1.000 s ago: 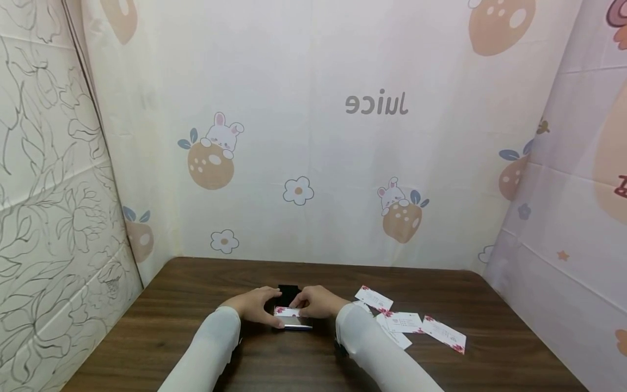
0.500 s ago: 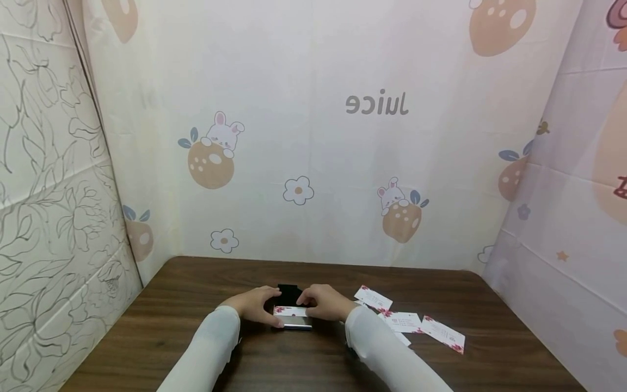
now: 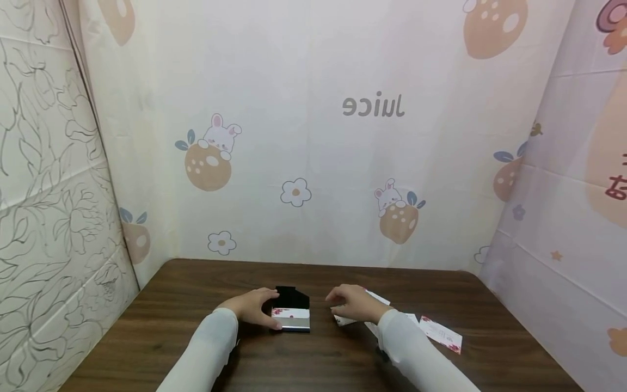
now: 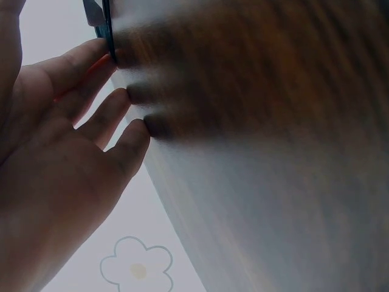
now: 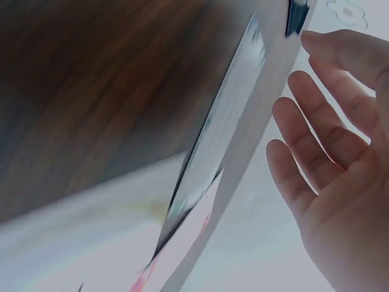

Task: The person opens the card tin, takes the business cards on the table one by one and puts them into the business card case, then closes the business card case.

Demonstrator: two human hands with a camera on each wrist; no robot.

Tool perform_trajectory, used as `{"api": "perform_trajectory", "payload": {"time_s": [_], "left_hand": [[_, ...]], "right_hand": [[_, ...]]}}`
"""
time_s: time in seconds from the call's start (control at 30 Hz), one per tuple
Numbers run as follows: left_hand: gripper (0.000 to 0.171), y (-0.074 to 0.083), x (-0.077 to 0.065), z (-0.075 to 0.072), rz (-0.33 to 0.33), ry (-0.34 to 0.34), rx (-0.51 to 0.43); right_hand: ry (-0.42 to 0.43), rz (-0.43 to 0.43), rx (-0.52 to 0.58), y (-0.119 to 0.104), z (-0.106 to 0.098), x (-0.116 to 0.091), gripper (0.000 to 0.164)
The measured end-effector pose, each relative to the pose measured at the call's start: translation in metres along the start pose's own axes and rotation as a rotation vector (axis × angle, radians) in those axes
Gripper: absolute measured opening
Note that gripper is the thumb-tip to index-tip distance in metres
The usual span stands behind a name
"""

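Note:
A card case (image 3: 294,322) lies on the table with its black lid (image 3: 293,298) raised at the back and a silvery front. Inside it sits a white business card (image 3: 296,312) with red flowers. My left hand (image 3: 251,307) holds the case by its left side, thumb at the front and fingers toward the lid. To the right, my right hand (image 3: 356,304) hovers over loose floral business cards, its fingers loosely bent and nothing in them. One card (image 5: 225,115) shows under that hand in the right wrist view; the hand partly covers the pile in the head view.
Another loose card (image 3: 441,334) lies farthest right. The dark wooden table (image 3: 196,359) backs onto a printed curtain (image 3: 313,136), with more hanging cloth at the left and right sides.
My right hand has left the case and moved right, over the loose cards. The card in the case now shows fully across its width. My left hand stays at the case.

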State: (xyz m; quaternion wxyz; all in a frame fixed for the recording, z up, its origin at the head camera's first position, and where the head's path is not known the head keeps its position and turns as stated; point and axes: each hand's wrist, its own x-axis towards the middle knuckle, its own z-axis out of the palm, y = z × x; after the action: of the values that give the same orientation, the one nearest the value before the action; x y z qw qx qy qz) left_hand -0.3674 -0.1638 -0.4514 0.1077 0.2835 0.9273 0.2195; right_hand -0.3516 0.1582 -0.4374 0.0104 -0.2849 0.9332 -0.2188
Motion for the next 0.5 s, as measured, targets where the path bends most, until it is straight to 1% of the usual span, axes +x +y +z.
{"api": "perform_trajectory", "payload": {"time_s": [0.17, 0.3, 0.43, 0.5], "left_hand": [[0.087, -0.001, -0.001, -0.001, -0.001, 0.001, 0.004], [0.087, -0.001, -0.002, -0.001, 0.006, 0.0, 0.005], [0.087, 0.0, -0.002, -0.001, 0.011, -0.001, 0.004], [0.087, 0.001, -0.003, -0.002, 0.009, -0.001, 0.003]], "right_hand": [[0.006, 0.042, 0.032, 0.014, -0.008, -0.015, 0.022], [0.026, 0.059, 0.042, 0.024, -0.012, -0.026, 0.023], [0.058, 0.068, 0.012, 0.037, -0.019, -0.039, 0.023], [0.074, 0.093, -0.004, 0.045, -0.022, -0.048, 0.024]]}}
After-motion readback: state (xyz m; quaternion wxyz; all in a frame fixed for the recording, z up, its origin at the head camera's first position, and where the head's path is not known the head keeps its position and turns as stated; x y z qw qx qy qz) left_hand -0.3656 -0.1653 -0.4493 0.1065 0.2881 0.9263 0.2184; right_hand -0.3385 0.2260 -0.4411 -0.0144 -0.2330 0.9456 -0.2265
